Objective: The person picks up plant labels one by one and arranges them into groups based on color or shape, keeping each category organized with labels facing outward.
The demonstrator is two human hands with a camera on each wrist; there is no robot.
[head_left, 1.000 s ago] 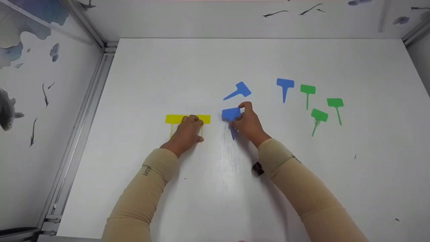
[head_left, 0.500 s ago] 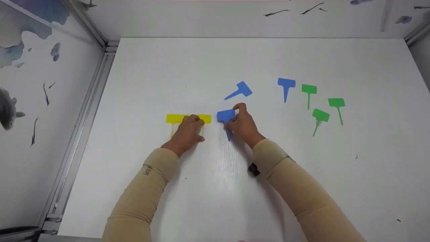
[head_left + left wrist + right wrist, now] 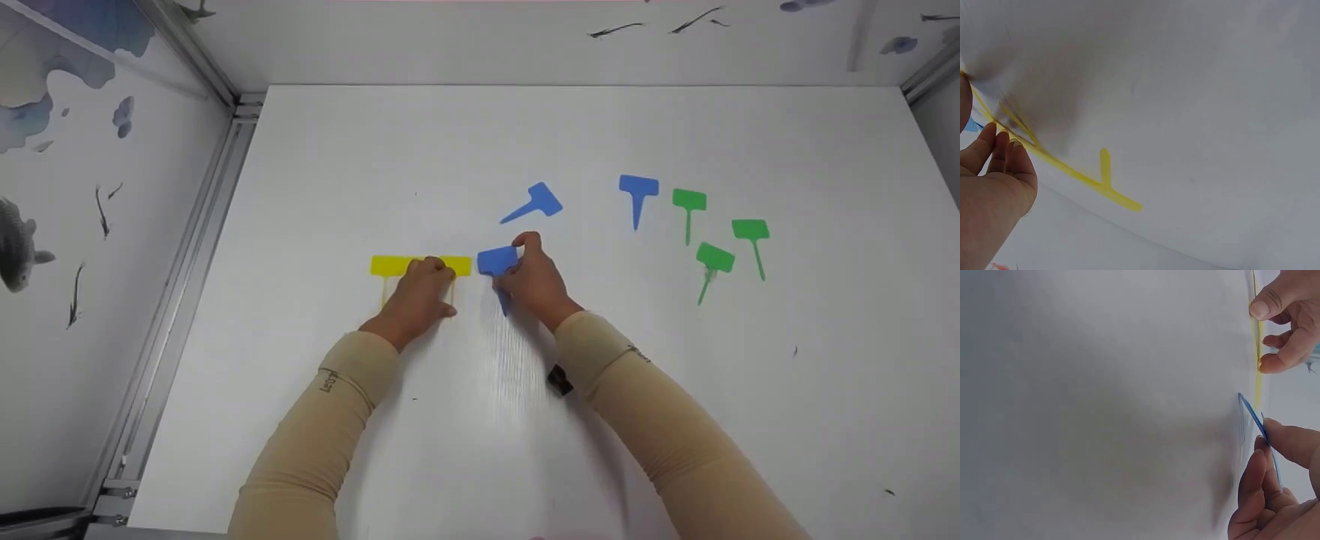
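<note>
Three yellow T-shaped plant labels (image 3: 386,265) lie side by side on the white board, their heads forming one strip. My left hand (image 3: 418,294) rests over them, fingertips on the strip and thumb near the right-hand stem, hiding the middle stem. Just right of the strip, my right hand (image 3: 538,283) pinches a blue T-shaped plant label (image 3: 495,260), thumb and fingers at the right side of its head. In the right wrist view this blue label (image 3: 1250,410) looks tilted, one end at or near the board. A small gap separates it from the yellow strip.
A second blue label (image 3: 541,199) lies slanted beyond my right hand. Farther right are another blue label (image 3: 638,187) and three green labels (image 3: 689,200), spaced apart. A metal frame rail (image 3: 187,285) runs along the board's left side, and patterned white walls (image 3: 450,45) enclose it.
My right hand has moved left and slightly nearer with the blue label, narrowing the gap to the yellow strip. My left hand and the other labels have stayed in place.
</note>
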